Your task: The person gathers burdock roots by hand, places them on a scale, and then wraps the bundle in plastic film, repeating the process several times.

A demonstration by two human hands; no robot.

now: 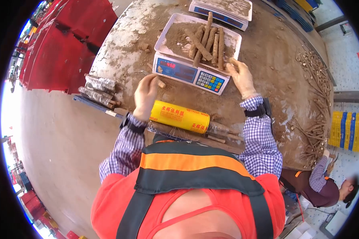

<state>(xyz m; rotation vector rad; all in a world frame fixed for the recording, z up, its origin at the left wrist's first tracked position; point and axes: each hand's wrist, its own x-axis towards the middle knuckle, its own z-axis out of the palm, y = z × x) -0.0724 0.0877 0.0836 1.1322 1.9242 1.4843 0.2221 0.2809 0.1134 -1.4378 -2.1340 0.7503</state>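
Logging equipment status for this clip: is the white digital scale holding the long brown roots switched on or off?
On. The white digital scale shows lit red digits on its blue front panel, with the long brown roots lying on its tray.

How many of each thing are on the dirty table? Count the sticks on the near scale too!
Root sticks on the near scale's tray: 6
Scales: 2
Yellow wrap roll: 1
Wrapped bundles at the table edge: 2
Short piece in the left hand: 1
Total: 12
The right hand touches the tray; the loose pile is too tangled to count.
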